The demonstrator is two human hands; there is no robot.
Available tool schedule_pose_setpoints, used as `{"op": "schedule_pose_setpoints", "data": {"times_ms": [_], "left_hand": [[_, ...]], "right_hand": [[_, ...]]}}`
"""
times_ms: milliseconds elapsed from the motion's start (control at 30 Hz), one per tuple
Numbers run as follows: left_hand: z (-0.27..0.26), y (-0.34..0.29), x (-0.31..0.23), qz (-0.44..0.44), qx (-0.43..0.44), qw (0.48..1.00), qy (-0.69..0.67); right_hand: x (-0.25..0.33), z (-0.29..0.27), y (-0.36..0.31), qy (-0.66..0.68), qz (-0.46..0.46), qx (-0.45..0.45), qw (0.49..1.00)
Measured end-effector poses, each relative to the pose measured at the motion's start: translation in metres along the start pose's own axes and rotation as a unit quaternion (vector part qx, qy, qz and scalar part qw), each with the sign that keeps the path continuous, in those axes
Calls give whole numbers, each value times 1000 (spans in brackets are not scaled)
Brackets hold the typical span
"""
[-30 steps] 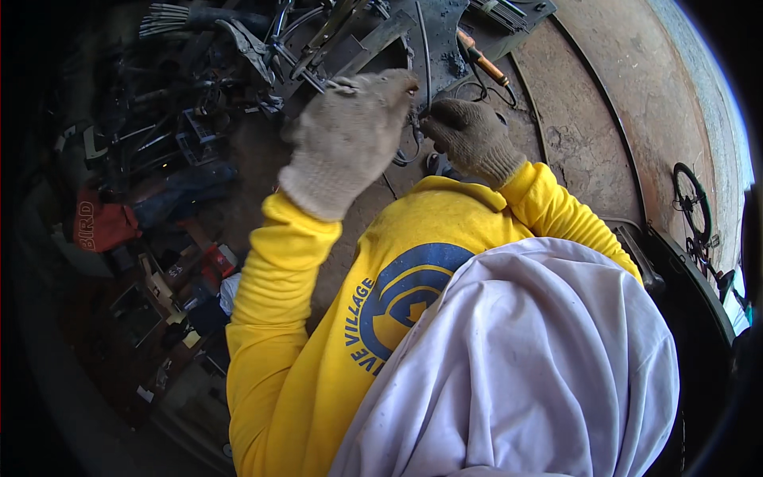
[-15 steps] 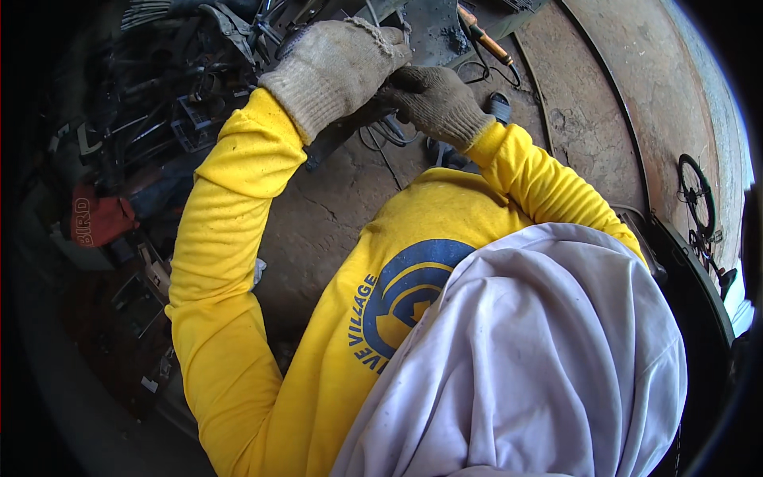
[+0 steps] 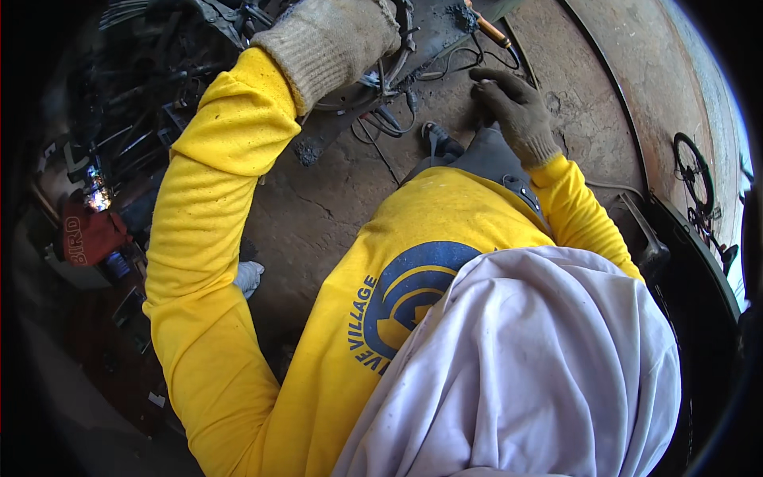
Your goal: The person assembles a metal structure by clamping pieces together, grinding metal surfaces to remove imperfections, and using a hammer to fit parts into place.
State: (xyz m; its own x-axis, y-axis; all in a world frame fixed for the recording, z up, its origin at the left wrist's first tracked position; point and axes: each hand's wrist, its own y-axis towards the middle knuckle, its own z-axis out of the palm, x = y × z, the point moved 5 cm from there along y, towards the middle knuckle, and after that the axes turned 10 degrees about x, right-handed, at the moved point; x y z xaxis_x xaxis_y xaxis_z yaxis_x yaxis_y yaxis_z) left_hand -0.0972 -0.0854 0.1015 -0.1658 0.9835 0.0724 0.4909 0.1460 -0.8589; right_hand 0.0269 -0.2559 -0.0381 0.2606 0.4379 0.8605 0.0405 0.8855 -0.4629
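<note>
My left hand [image 3: 334, 44], in a beige knit work glove, reaches over a metal worktop [image 3: 433, 32] at the top of the view. Its fingers run toward the upper edge and are mostly hidden, so what they hold cannot be told. Beside that hand, grey and dark cables [image 3: 397, 67] hang in loops at the worktop's near edge. My right hand [image 3: 517, 115], in a darker, soiled knit glove, is apart from the worktop above my right leg. Its fingers stretch toward the left with nothing seen in them. An orange-handled tool [image 3: 489, 28] with a black cable lies beyond it.
Metal parts and tools [image 3: 151, 103] crowd the dark area at left. A bright spark [image 3: 98, 193] glows there beside a red cloth item [image 3: 91, 237]. Black cables cross the brown floor [image 3: 318, 207]. A bicycle [image 3: 694, 175] stands at far right, near a dark long-edged object [image 3: 691, 262].
My right hand has come away from my left hand, back and to the right, and its fingers now extend. My left hand has moved slightly up and left. A bright spark has appeared at left.
</note>
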Motion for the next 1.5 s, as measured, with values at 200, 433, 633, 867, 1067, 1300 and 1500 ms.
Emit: {"op": "schedule_pose_setpoints", "data": {"times_ms": [200, 433, 633, 867, 1067, 1300, 1500], "left_hand": [[-2, 10, 1, 0, -24, 999, 28], [-5, -2, -9, -46, -14, 996, 81], [-5, -8, -10, -49, -23, 992, 117], [-11, -14, -15, -55, 9, 993, 101], [-17, -10, -16, -51, 39, 993, 97], [-19, -14, -21, -35, -41, 992, 112], [-32, -21, -29, -66, -36, 988, 137]], "right_hand": [[-31, -6, -19, 6, -13, -8, 1000], [-40, 13, -16, 22, -30, -14, 999], [-49, 15, -19, 20, -7, -25, 999], [-36, 29, -10, -21, -36, -28, 999], [-33, 30, -4, -23, -33, -26, 999], [-19, 40, -4, -43, -70, -55, 995], [19, 53, 9, -112, -147, -29, 982]]}}
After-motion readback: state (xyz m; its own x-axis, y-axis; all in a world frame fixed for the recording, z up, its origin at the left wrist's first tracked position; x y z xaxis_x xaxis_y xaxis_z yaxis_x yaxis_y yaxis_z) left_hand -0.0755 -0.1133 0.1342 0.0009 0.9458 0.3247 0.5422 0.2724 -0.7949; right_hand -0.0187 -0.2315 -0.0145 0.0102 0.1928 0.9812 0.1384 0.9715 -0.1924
